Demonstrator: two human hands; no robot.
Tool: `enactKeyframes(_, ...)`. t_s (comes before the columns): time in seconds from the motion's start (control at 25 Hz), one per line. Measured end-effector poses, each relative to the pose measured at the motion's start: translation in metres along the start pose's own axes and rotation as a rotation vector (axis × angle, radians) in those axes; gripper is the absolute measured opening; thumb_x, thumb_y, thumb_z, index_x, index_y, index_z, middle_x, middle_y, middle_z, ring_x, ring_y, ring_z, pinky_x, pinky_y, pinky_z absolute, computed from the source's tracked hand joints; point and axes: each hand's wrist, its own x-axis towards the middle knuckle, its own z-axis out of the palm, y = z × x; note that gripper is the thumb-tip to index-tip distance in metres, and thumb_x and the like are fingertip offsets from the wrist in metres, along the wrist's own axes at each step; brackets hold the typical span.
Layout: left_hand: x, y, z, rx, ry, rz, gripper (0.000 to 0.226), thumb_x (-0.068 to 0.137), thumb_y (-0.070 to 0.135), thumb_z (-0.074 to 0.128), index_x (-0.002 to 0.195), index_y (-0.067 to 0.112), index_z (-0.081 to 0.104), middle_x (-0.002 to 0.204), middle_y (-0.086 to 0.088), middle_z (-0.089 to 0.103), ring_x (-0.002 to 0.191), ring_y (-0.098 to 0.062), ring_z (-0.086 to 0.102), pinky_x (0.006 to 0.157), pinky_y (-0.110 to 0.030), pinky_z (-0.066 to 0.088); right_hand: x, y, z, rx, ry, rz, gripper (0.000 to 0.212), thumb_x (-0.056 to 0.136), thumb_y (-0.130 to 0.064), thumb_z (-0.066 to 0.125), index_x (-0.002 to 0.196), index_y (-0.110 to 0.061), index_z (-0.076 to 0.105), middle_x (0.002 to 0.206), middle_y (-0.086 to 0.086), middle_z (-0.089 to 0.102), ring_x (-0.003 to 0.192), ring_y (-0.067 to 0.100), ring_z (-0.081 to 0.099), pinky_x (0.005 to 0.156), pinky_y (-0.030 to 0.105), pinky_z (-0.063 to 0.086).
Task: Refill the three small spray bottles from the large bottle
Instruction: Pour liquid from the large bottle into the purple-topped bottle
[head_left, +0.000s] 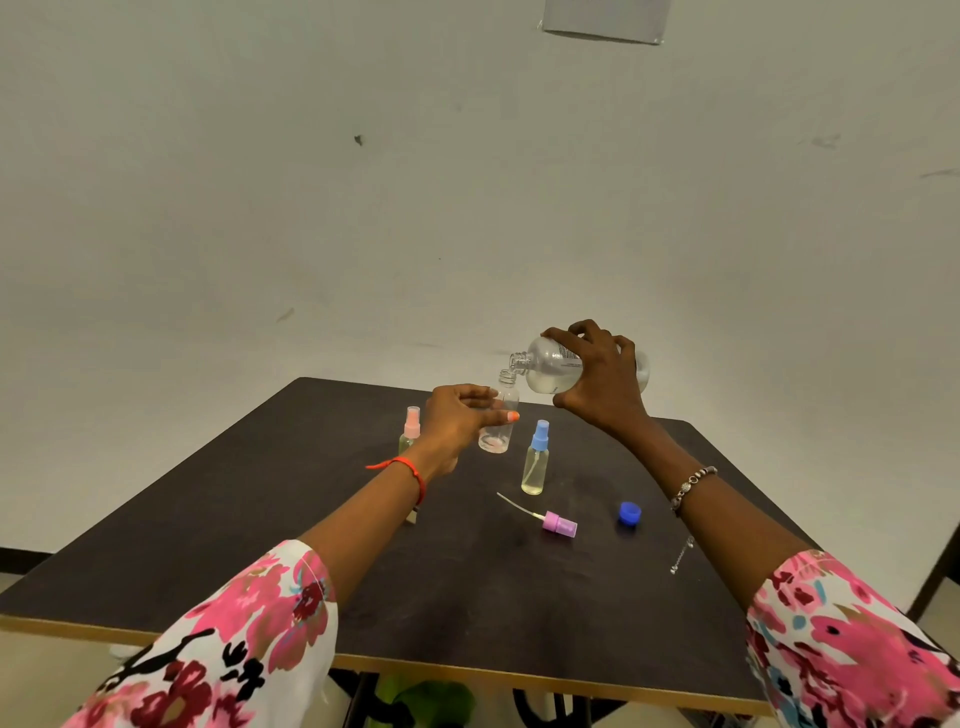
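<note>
My right hand (602, 376) grips the large clear bottle (550, 369) tipped on its side, its open mouth just above the neck of a small uncapped clear bottle (501, 415). My left hand (457, 421) holds that small bottle lifted above the dark table (363, 561). A small bottle with a blue spray top (536, 460) stands upright to the right of it. Another with a pink spray top (410, 428) stands behind my left hand, partly hidden. A purple spray head with its tube (550, 519) lies on the table. The large bottle's blue cap (629, 513) lies to the right.
A thin silver chain (681, 556) lies near my right forearm. The table's light-edged front rim (467, 670) runs across the bottom, with a green object (431, 701) under it. A plain wall stands close behind the table's far edge.
</note>
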Motion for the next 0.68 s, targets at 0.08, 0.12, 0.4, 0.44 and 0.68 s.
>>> enactKeyframes(0.08, -0.0007, 0.0002, 0.0004, -0.001, -0.003, 0.000, 0.054, 0.067, 0.007, 0.078, 0.116, 0.003, 0.059, 0.117, -0.013, 0.064, 0.110, -0.025, 0.061, 0.096, -0.043, 0.050, -0.0006, 0.0000, -0.0009, -0.003, -0.001, -0.001, 0.070, 0.053, -0.033, 0.059, 0.121, -0.021, 0.055, 0.118, 0.010, 0.054, 0.107, 0.028, 0.053, 0.096, 0.041, 0.028)
enactKeyframes(0.12, -0.0015, 0.0004, 0.0004, -0.006, -0.007, 0.001, 0.054, 0.067, 0.007, 0.078, 0.116, 0.003, 0.058, 0.117, -0.013, 0.064, 0.109, -0.024, 0.061, 0.095, -0.042, 0.050, -0.0008, 0.0000, -0.0013, -0.001, -0.003, 0.001, 0.070, 0.053, -0.033, 0.059, 0.121, -0.021, 0.055, 0.118, 0.010, 0.054, 0.107, 0.028, 0.053, 0.096, 0.041, 0.028)
enactKeyframes(0.4, -0.0044, 0.0026, 0.0006, -0.015, -0.015, -0.002, 0.053, 0.067, 0.006, 0.078, 0.116, 0.003, 0.058, 0.117, -0.013, 0.064, 0.103, -0.021, 0.061, 0.083, -0.033, 0.052, -0.0013, 0.0017, -0.0004, -0.008, 0.003, 0.001, 0.069, 0.052, -0.032, 0.060, 0.120, -0.023, 0.056, 0.116, 0.008, 0.054, 0.105, 0.027, 0.053, 0.095, 0.040, 0.028)
enactKeyframes(0.44, -0.0046, 0.0028, 0.0009, -0.018, -0.017, -0.003, 0.053, 0.067, 0.006, 0.078, 0.116, 0.003, 0.058, 0.117, -0.013, 0.064, 0.100, -0.019, 0.060, 0.083, -0.032, 0.052, -0.0016, 0.0014, -0.0006, -0.008, 0.004, 0.001, 0.069, 0.052, -0.032, 0.060, 0.120, -0.023, 0.056, 0.116, 0.008, 0.054, 0.105, 0.027, 0.053, 0.095, 0.040, 0.028)
enactKeyframes(0.68, -0.0055, 0.0025, 0.0012, -0.025, -0.022, -0.007, 0.054, 0.068, 0.005, 0.077, 0.118, 0.002, 0.057, 0.118, -0.013, 0.063, 0.102, -0.020, 0.060, 0.084, -0.031, 0.051, -0.0018, 0.0018, -0.0012, -0.018, 0.011, -0.014, 0.068, 0.053, -0.032, 0.060, 0.120, -0.021, 0.056, 0.116, 0.010, 0.055, 0.105, 0.028, 0.054, 0.094, 0.042, 0.029)
